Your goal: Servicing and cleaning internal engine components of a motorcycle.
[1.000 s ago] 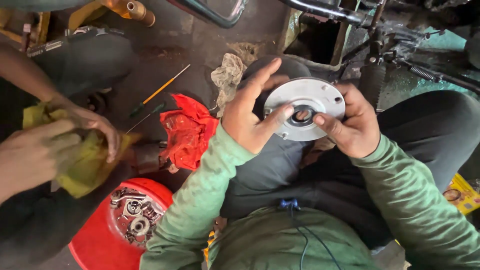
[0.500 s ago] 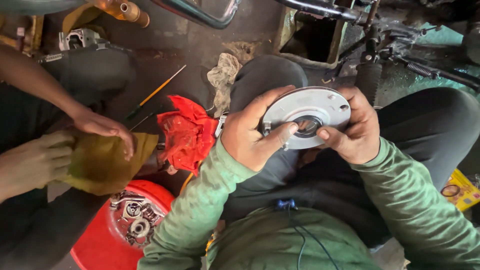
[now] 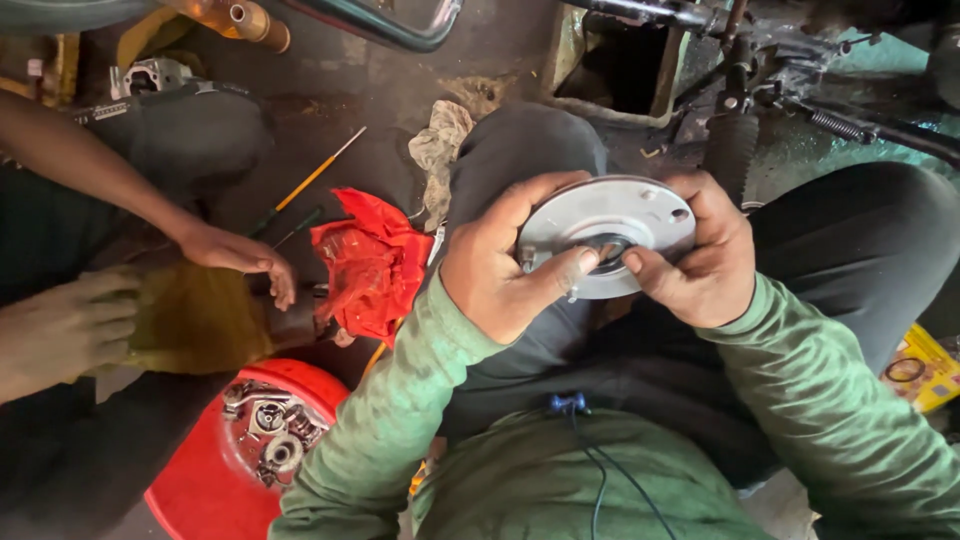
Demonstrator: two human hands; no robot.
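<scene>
Left hand (image 3: pixel 495 265) and right hand (image 3: pixel 700 260) both grip round grey metal cover plate (image 3: pixel 610 232) over lap, thumbs pressing dark centre ring (image 3: pixel 607 248). Red cloth (image 3: pixel 368 265) on floor just left.

Location: repair workshop, work done at floor level. Evidence: grimy, oil-stained floor (image 3: pixel 400 90); loose screwdriver (image 3: pixel 318 172) lying on it; greasy rags (image 3: pixel 440 140); red bowl (image 3: pixel 215 480) holding metal engine parts (image 3: pixel 268 430); machine frame with spring and linkage (image 3: pixel 790 70) at upper right.
</scene>
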